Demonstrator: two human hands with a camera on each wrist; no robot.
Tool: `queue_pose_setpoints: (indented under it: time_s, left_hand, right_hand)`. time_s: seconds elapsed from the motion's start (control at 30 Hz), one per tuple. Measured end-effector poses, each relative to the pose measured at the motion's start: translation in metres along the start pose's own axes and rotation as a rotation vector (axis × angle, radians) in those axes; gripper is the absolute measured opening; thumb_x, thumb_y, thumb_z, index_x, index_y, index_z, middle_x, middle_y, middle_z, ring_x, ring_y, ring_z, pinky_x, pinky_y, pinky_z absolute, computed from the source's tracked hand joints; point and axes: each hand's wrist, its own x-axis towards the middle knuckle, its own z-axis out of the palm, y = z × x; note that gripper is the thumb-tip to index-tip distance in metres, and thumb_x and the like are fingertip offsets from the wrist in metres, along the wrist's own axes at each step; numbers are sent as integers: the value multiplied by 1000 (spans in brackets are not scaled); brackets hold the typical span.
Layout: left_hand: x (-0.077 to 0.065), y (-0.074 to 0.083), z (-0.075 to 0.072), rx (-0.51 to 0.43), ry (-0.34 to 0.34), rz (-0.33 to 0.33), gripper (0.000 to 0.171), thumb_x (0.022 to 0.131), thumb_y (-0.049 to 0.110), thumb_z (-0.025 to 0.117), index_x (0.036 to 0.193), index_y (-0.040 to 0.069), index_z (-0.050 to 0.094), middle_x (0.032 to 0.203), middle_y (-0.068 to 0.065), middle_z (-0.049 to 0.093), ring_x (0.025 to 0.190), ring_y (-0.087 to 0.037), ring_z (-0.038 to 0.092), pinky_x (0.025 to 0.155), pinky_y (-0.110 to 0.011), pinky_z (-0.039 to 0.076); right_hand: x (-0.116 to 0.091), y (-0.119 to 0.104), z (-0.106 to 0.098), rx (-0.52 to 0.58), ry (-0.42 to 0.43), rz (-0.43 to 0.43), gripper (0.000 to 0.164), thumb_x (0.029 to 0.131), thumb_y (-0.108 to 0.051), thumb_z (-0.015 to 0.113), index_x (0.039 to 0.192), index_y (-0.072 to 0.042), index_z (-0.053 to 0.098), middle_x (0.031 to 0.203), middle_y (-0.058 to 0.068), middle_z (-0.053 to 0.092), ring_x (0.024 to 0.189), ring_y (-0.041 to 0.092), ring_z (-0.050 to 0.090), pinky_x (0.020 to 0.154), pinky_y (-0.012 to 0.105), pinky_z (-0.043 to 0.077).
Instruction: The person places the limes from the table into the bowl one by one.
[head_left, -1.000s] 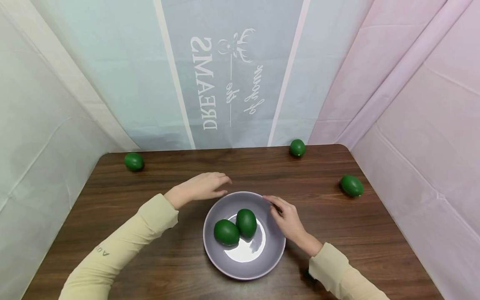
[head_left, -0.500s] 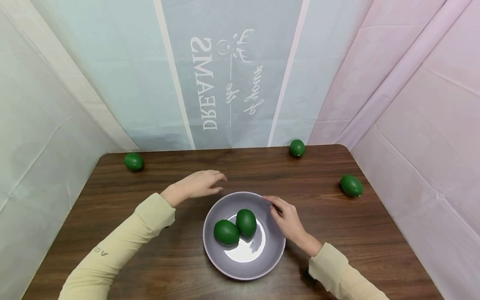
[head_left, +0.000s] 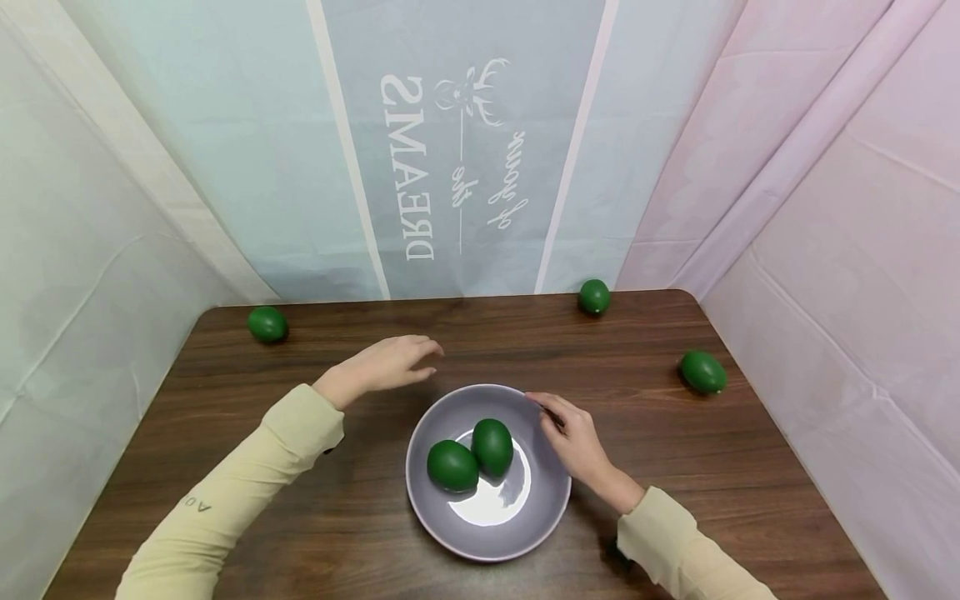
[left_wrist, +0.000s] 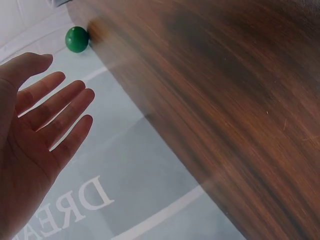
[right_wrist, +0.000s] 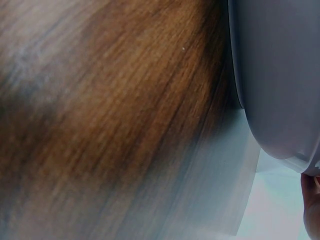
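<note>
My left hand [head_left: 384, 363] hovers beyond the upper left rim of a grey-purple bowl [head_left: 491, 537], apart from it. It holds nothing, and the left wrist view shows its palm and spread fingers [left_wrist: 75, 102]. At the bowl's upper right rim is my right hand [head_left: 576, 440], its thumb and fingers pinching the edge. Two green limes [head_left: 453, 466] lie side by side in the bowl. In the right wrist view the bowl's outer wall [right_wrist: 280, 75] fills the right side, and only a bit of a finger [right_wrist: 311, 200] shows at the rim.
One lime [head_left: 267, 323] lies at the table's far left corner. A second lime [head_left: 595, 297] sits at the back edge, and another lime [head_left: 703, 372] rests near the right edge. The brown wooden table [head_left: 360, 517] meets printed cloth [head_left: 465, 167] behind it.
My left hand has drawn away from the bowl, moving left and slightly farther back. My right hand, the bowl and the limes stay where they were.
</note>
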Motion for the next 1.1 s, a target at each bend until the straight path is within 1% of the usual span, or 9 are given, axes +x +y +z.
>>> queue_pose_setpoints:
  time_s: [0.1, 0.23, 0.43, 0.67, 0.83, 0.93, 1.0, 1.1]
  left_hand:
    - [0, -4, 1, -5, 8, -1, 27, 89, 19, 57, 112, 4, 58, 107, -8, 60, 100, -22, 58, 86, -37, 46]
    - [-1, -9, 2, -11, 17, -5, 28, 89, 18, 57, 112, 3, 58, 107, -10, 60, 100, -22, 58, 87, -38, 46]
    - [-3, -15, 0, -17, 23, -26, 28, 89, 18, 57, 112, 1, 58, 107, -11, 60, 101, -23, 58, 88, -38, 45]
    - [-7, -23, -2, -28, 36, -60, 27, 89, 18, 57, 111, 2, 58, 107, -11, 60, 98, -24, 58, 85, -40, 46]
    - [-10, -29, -4, -27, 38, -84, 28, 90, 18, 56, 112, 2, 58, 108, -12, 59, 100, -25, 57, 86, -40, 46]
    - [-11, -32, -6, -38, 36, -108, 29, 90, 18, 56, 113, 1, 57, 109, -13, 59, 101, -26, 57, 87, -41, 46]
    - [-12, -34, -6, -43, 36, -120, 29, 90, 18, 56, 113, 0, 57, 109, -14, 59, 101, -27, 57, 87, -41, 46]
    - [-14, -36, -7, -47, 42, -125, 29, 90, 18, 56, 113, -1, 57, 108, -15, 59, 100, -28, 57, 86, -42, 46]
  right_hand:
    - [0, 1, 0, 0, 3, -4, 35, 74, 21, 54, 102, 3, 66, 98, 15, 66, 86, 30, 63, 74, 12, 46]
    - [2, -10, -2, 13, 8, 4, 34, 74, 23, 53, 101, 6, 65, 96, 20, 65, 85, 34, 62, 74, 9, 44]
    - [2, -11, -2, 13, 12, 1, 34, 74, 24, 53, 100, 7, 65, 95, 21, 65, 81, 34, 61, 69, 11, 44]
    - [2, -11, -2, 15, 16, 5, 33, 74, 22, 54, 100, 5, 66, 96, 20, 65, 77, 28, 59, 64, 11, 43]
    - [2, -12, -2, 12, 14, 18, 33, 74, 22, 54, 100, 5, 66, 96, 20, 65, 76, 28, 59, 62, 12, 43]
    - [1, -6, 0, 12, 11, 24, 34, 74, 22, 54, 101, 5, 66, 96, 19, 65, 76, 28, 59, 61, 13, 43]
    - [-1, 3, 3, 12, 10, 22, 34, 74, 22, 54, 101, 4, 66, 96, 19, 65, 75, 28, 59, 61, 11, 43]
    - [-3, 18, 7, 15, 10, 16, 36, 75, 22, 54, 103, 2, 66, 97, 16, 66, 79, 28, 61, 64, 8, 42]
